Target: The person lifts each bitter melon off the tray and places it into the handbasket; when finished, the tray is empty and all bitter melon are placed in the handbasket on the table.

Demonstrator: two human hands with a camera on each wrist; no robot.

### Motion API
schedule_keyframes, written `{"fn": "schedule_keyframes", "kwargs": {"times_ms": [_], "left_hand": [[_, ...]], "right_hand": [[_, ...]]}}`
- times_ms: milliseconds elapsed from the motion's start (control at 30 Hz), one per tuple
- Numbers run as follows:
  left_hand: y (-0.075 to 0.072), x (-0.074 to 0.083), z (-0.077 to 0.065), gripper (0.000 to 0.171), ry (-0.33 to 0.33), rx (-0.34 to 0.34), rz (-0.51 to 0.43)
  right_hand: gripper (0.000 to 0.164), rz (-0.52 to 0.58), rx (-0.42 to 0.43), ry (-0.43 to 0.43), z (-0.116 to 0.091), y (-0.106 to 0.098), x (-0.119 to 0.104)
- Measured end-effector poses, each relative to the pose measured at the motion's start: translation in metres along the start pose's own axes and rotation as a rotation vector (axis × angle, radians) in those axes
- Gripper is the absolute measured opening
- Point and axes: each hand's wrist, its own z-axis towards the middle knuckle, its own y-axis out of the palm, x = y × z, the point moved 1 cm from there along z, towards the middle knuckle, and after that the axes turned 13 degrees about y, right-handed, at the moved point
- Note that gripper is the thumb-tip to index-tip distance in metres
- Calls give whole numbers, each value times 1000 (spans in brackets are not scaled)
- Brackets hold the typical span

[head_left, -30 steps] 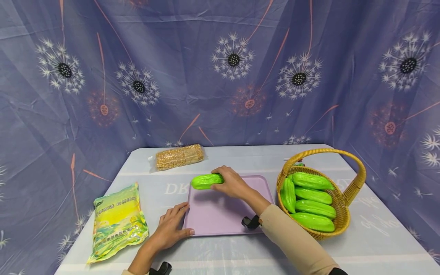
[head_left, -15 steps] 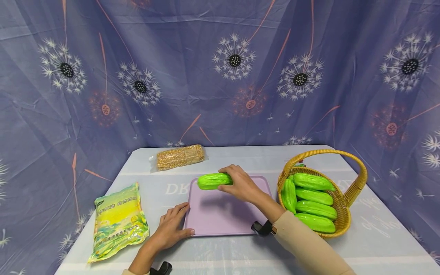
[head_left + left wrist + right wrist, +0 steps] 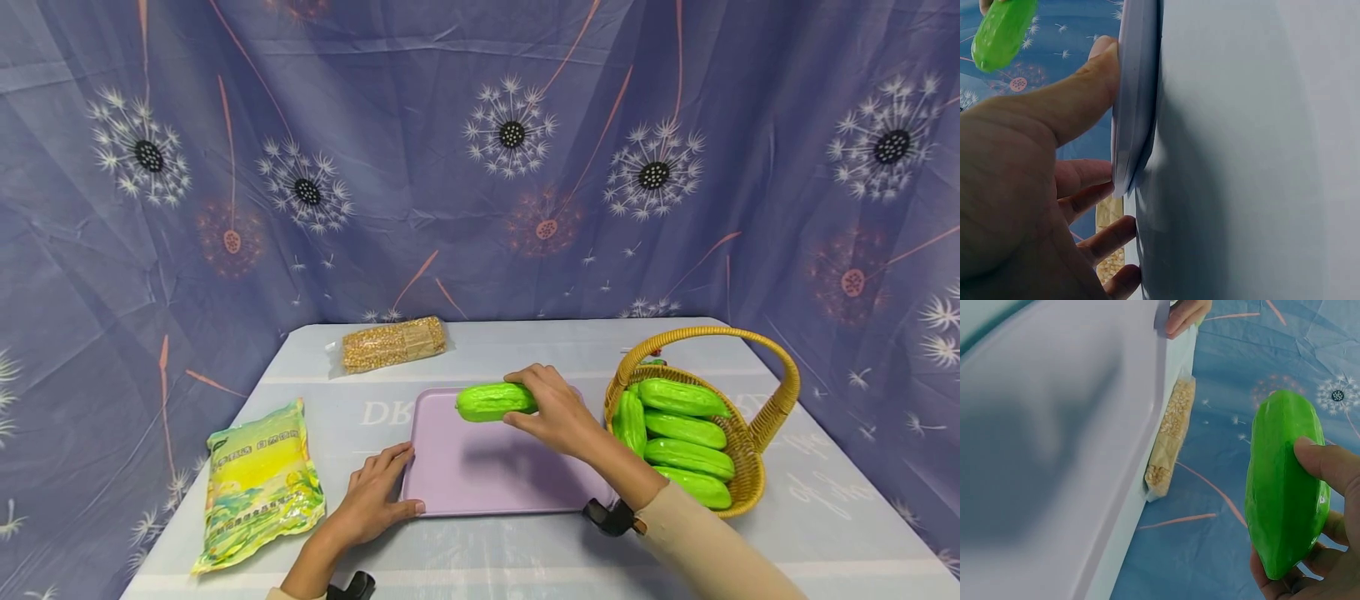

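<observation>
My right hand [image 3: 557, 414] holds a bright green, ridged vegetable [image 3: 491, 402], like a bitter melon, by its right end. It hangs level over the lilac tray [image 3: 472, 487], with a shadow on the tray beneath. The right wrist view shows the glossy vegetable [image 3: 1282, 481] with its tapered end, thumb on one side and fingers on the other. At the tray's front left corner, my left hand [image 3: 375, 492] touches the rim with its thumb and fingers spread. In the left wrist view, the thumb lies against the tray edge [image 3: 1132, 94].
A wicker basket [image 3: 746, 467] with a tall handle stands right of the tray, holding several similar green vegetables [image 3: 686, 429]. To the left lies a yellow-green printed bag [image 3: 258, 483]. Behind the tray is a clear pack of corn kernels [image 3: 393, 343]. A dandelion-print curtain [image 3: 420, 150] encloses the table.
My right hand has carried the green vegetable rightward over the tray, from its left back corner toward the middle. The left hand has stayed at the tray corner.
</observation>
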Motion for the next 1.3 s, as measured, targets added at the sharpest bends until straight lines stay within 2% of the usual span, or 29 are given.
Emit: {"fn": "schedule_keyframes", "kwargs": {"times_ms": [233, 633, 1000, 1300], "left_hand": [[1, 0, 0, 81, 2, 1, 0], [1, -1, -1, 80, 9, 6, 4], [2, -2, 0, 81, 4, 9, 2], [2, -2, 0, 81, 10, 8, -3]], "right_hand": [[51, -37, 45, -45, -13, -13, 10], [52, -70, 93, -38, -38, -32, 32], [55, -77, 113, 54, -62, -56, 54], [55, -132, 176, 77, -79, -68, 76]]}}
